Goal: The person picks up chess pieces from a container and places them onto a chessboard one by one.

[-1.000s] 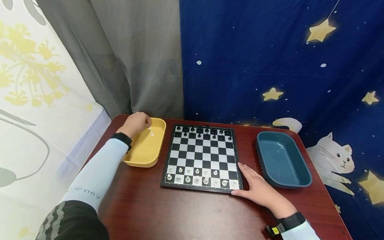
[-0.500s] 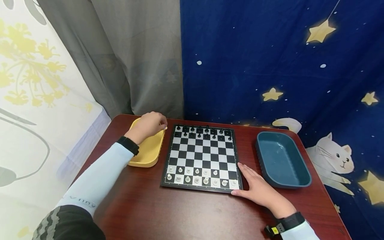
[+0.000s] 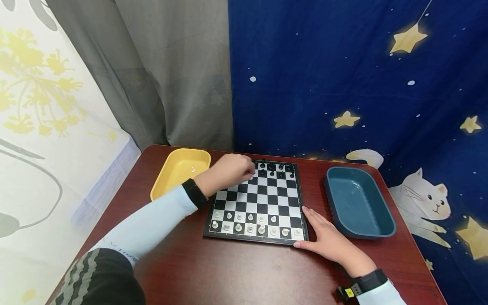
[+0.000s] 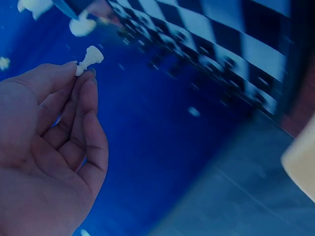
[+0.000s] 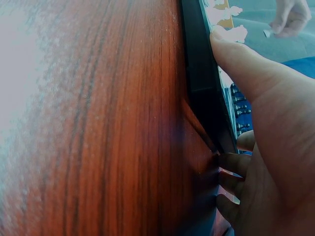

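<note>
My left hand is over the far left part of the chessboard, hiding some black pieces there. Its thumb and fingertips pinch a small white chess pawn, plain to see in the left wrist view. My right hand rests at the board's near right corner, thumb on the front edge and fingers stretched along the right side. White chess pieces stand in two rows on the near side; the front row's right end shows bare squares. Black chess pieces line the far side.
A yellow tray stands left of the board, with one white chess piece in it. To the right is a dark teal tray. Everything sits on a reddish-brown table, with curtains behind its far edge.
My left hand has lifted a white pawn from the yellow tray and carried it right, over the tray's rim and above the chessboard. My right hand has stayed at the board's corner.
</note>
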The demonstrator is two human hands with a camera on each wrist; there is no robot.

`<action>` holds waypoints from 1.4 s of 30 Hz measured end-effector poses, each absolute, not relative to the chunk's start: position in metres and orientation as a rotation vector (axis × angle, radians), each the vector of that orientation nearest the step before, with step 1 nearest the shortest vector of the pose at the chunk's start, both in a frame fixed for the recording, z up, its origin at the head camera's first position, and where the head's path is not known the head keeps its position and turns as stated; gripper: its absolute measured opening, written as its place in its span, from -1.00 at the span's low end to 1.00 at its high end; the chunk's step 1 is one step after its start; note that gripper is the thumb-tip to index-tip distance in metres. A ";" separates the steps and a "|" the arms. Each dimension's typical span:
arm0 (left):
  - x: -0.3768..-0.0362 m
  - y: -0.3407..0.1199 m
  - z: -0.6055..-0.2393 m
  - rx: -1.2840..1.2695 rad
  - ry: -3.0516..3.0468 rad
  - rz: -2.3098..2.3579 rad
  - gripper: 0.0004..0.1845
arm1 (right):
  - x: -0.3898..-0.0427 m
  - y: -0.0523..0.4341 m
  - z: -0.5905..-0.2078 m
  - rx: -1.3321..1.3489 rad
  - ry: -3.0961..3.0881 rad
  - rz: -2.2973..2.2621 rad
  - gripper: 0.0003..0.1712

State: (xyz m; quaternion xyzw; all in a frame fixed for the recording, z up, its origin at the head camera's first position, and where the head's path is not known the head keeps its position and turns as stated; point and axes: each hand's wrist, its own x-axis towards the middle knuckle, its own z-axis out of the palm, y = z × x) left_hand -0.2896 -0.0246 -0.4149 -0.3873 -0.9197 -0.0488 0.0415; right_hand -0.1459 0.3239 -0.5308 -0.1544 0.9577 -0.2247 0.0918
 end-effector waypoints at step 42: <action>-0.232 0.089 -0.474 -1.737 -2.676 0.082 -0.85 | -0.148 0.330 -0.537 -0.490 2.847 -0.671 0.44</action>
